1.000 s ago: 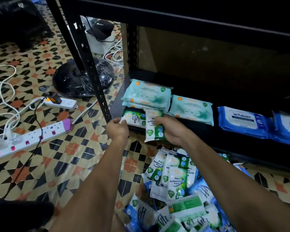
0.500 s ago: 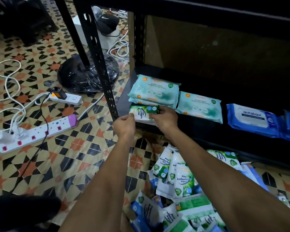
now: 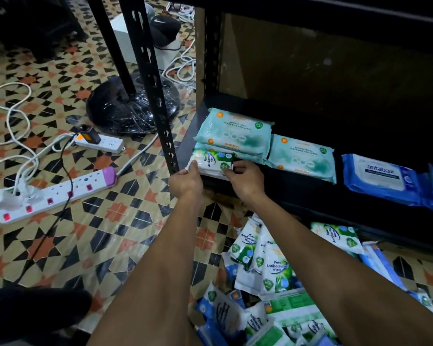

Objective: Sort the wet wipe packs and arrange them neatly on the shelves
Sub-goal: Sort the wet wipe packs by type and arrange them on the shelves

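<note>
**Both hands on a pine wipes pack at the shelf's front corner**

The left hand (image 3: 185,182) and right hand (image 3: 245,179) pinch the ends of a green-and-white pine wipes pack (image 3: 211,163), which lies flat on the black shelf (image 3: 298,188). Just behind it sit stacked teal packs (image 3: 235,132); farther right, a blue pack (image 3: 380,177). Below the forearms lies a heap of unsorted packs (image 3: 268,283) on the tiled floor (image 3: 110,233).

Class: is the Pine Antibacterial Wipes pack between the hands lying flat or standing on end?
Lying flat: the Pine Antibacterial Wipes pack shows its printed face upward, on the shelf.
</note>
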